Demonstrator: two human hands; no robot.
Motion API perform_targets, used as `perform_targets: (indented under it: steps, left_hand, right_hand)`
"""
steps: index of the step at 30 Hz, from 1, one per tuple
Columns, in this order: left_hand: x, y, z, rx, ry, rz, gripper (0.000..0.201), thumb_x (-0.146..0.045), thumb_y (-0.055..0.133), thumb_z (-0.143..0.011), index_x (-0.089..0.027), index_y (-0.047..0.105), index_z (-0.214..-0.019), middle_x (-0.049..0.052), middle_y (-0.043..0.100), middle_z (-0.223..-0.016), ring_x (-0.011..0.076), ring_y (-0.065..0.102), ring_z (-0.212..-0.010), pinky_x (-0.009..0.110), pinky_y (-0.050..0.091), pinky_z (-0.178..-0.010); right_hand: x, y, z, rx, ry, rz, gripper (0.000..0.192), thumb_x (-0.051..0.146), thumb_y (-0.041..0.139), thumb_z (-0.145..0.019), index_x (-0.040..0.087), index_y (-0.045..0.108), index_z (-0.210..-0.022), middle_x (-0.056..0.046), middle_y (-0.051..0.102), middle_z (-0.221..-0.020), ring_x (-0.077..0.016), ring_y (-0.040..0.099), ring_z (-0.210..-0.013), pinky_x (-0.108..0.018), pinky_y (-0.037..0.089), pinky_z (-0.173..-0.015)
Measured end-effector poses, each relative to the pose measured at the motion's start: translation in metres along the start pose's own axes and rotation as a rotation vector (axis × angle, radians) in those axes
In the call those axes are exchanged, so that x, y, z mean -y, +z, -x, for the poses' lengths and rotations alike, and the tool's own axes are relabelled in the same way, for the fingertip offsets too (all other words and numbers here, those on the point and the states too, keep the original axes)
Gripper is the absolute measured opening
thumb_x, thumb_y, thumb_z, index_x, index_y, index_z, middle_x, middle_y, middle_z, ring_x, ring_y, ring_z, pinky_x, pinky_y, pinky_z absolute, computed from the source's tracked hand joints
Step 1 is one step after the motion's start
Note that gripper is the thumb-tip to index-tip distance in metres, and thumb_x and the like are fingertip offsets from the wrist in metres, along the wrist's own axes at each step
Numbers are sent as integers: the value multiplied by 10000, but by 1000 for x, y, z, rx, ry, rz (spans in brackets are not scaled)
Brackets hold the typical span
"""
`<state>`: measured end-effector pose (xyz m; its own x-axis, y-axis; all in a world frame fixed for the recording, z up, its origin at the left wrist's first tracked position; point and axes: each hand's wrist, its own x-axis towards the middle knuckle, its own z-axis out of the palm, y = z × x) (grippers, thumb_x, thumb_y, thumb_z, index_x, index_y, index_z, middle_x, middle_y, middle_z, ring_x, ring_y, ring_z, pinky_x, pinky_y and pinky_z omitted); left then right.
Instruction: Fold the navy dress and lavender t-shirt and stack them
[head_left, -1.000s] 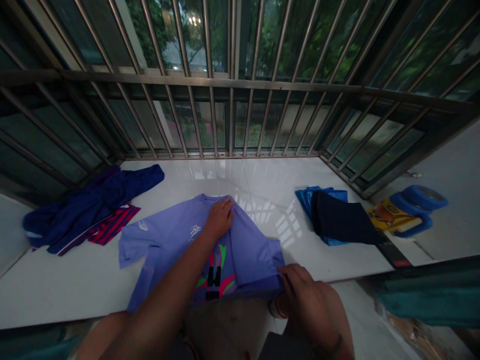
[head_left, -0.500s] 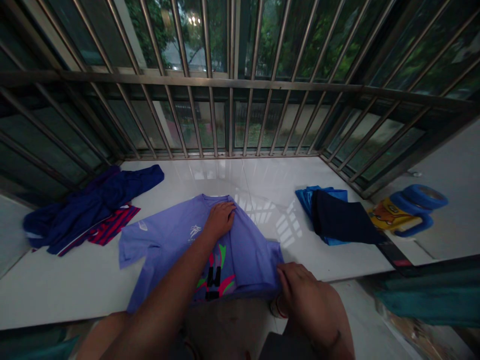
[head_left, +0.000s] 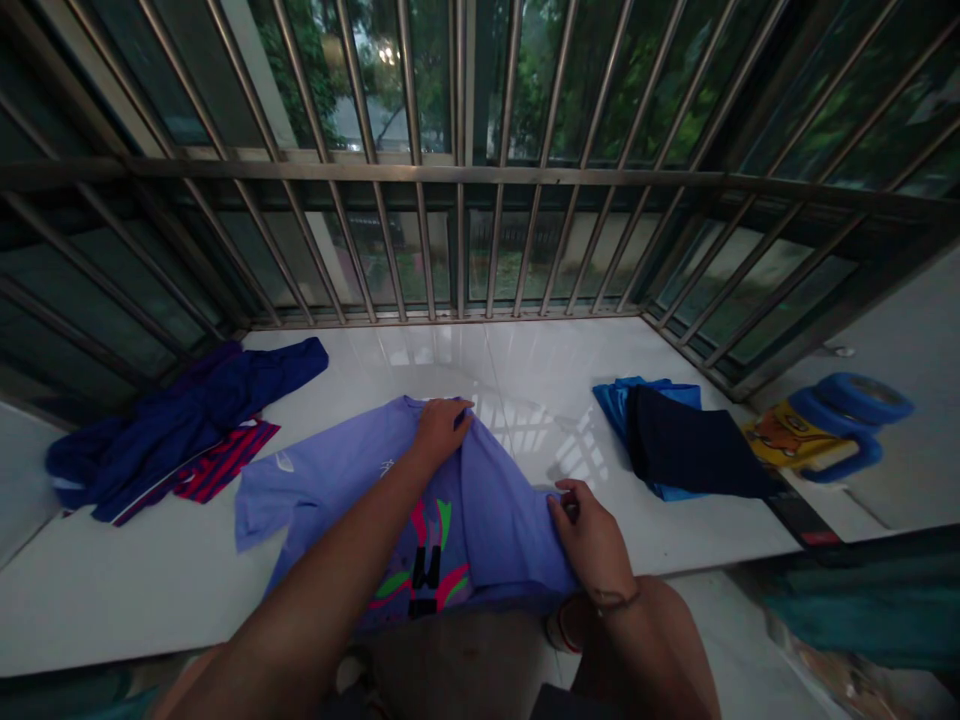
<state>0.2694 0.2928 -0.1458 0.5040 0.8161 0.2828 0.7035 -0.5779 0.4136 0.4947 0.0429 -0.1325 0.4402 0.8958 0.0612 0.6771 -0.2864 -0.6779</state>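
A lavender T-shirt [head_left: 504,500] lies front up on the white ledge, its right part folded inward over a pink, green and black print. My left hand [head_left: 444,425] is closed on the cloth beside the collar, fingertips at the top of the fold. At the sleeve corner on the right, my right hand [head_left: 592,535] has its thumb and curled forefinger on the fabric. The other sleeve stays spread out to the left. My left forearm covers part of the chest and the small white lettering.
Dark blue clothes [head_left: 202,400] lie in a heap at the left, over a red-and-navy striped garment [head_left: 229,462]. Folded navy cloth [head_left: 694,445] rests on bright blue cloth [head_left: 611,400] at the right, beside a yellow-and-blue jug [head_left: 806,430]. Metal window bars [head_left: 461,174] stand behind the ledge [head_left: 517,350].
My right hand has moved up along the sleeve from its lower corner. My left hand has shifted slightly up toward the collar, its fingers now pinched at the shoulder fold.
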Motion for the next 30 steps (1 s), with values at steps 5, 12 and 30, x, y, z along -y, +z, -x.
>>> perform_targets:
  steps: [5,12,30]
  left_hand:
    - [0,5,-30,52,13,-7,240,-269,646,-1029,-291,855,-1144,33,854,-1131,273,724,-1119,430,554,-1055]
    - [-6,12,-30,28,5,-37,264,-279,636,-1027,-242,844,-1187,107,771,-1239,280,697,-1162,440,559,-1071]
    - [54,-114,178,-195,-290,-184,436,-336,386,-1110,-201,732,-1339,147,767,-1338,307,704,-1271,480,526,-1195]
  right_hand:
    - [-2,2,1,-37,8,-21,320,505,510,-1018,263,694,-1116,-33,777,-908,-228,740,-752,-342,554,-729]
    - [-6,6,7,-151,-91,172,305,399,466,-1079,214,704,-1126,-134,768,-1074,-294,727,-972,-433,581,-917]
    - [-20,54,28,1,-504,484,652,552,427,-1127,281,414,-1720,-112,404,-1771,-420,322,-1656,-789,317,-1249]
